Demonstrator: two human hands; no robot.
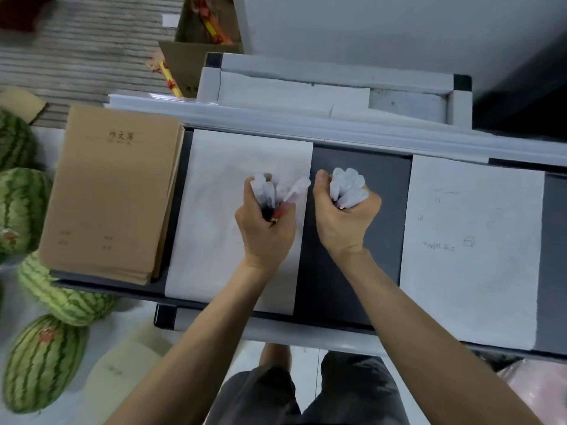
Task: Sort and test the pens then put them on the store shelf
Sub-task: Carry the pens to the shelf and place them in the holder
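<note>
Left hand fisted round bundle of translucent white-capped pens; right hand fisted round second bundle. Long axes upright, caps topmost. Dark grey surface directly beneath right hand; white paper sheet beneath left.

**Hidden, cropped, unreadable**

Pen barrels were buried inside the left hand and right hand — only capped ends showed, count unclear. Scribbles on the right paper sheet were too faint to read. Watermelons were cut by the left edge — notebook stack print was blurred.
</note>
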